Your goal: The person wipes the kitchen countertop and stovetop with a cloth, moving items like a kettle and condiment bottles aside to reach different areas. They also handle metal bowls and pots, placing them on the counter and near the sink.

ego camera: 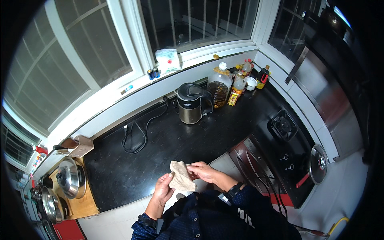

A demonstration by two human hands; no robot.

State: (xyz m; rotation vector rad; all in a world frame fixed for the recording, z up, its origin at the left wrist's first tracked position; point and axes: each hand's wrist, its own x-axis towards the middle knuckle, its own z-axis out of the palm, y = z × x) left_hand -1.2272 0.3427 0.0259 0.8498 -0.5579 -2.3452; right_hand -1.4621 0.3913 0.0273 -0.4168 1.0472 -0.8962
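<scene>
A folded beige cloth is held up between both hands, in front of my body near the counter's front edge. My left hand grips its left side, with the thumb on top. The fingers of my right hand pinch its upper right side; some fingertips are hidden behind it. Beyond the cloth, on the black countertop, stand an electric kettle with a dark lid and a coiled black power cable.
A large oil bottle and several seasoning bottles stand in the back right corner. At right is a gas stove with a lidded pan. Lidded pots sit on a wooden board at left. Batteries stand on the windowsill.
</scene>
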